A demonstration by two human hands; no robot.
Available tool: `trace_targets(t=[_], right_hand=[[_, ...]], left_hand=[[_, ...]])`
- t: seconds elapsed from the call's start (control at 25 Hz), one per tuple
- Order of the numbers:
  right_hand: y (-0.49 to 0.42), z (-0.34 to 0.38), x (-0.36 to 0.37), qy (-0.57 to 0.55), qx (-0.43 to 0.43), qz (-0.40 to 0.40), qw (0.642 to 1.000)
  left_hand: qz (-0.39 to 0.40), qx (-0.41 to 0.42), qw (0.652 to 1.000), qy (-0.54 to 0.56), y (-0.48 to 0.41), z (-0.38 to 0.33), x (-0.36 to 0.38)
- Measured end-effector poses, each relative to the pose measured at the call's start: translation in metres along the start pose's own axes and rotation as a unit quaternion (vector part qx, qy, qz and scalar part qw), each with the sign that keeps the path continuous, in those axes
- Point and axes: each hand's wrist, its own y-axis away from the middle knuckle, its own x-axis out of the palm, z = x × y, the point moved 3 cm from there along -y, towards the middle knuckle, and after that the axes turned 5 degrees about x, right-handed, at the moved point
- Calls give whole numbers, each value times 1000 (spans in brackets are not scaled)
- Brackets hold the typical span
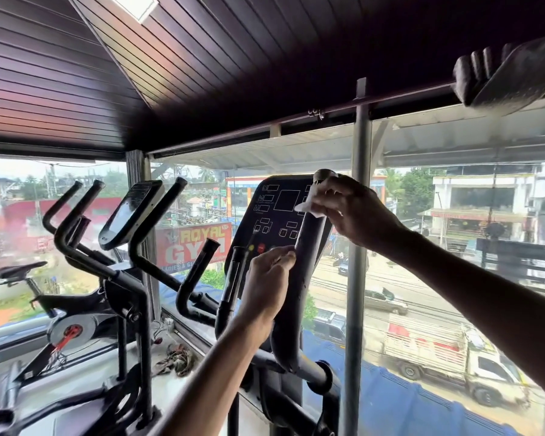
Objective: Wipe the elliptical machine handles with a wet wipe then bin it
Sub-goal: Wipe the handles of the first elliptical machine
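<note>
Beside gym windows [447, 272], my right hand [356, 212] is squeezing a wet wipe [312, 203] round the upward-pointing elliptical handle [306, 278], left hand [265, 284] gripping lower.

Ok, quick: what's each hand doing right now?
Left hand: curled fingers against the handle mid-shaft; grip cannot be told.
Right hand: holding the wet wipe around the handle's top.

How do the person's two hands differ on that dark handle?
The right hand presses a white wet wipe round the handle near its top; the left hand holds the handle bare, with no wipe. The right hand sits higher, the left hand lower, about mid-handle. Both touch the same handle.
</note>
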Motion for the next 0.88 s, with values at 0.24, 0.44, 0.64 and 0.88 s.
trace_targets(t=[0.24, 0.44, 0.64, 0.88], right_hand=[[6, 7, 5, -6, -41, 17, 999], [13, 6, 9, -2, 0, -13, 1000], [9, -15, 8, 50, 40, -58, 996], [-26, -26, 6, 41, 64, -42, 996]], left_hand=[[-7, 8, 1000, 5, 4, -1, 1], [-23, 0, 1000, 17, 7, -1, 3], [-39, 3, 999, 14, 5, 0, 6], [-42, 4, 999, 18, 5, 0, 6]])
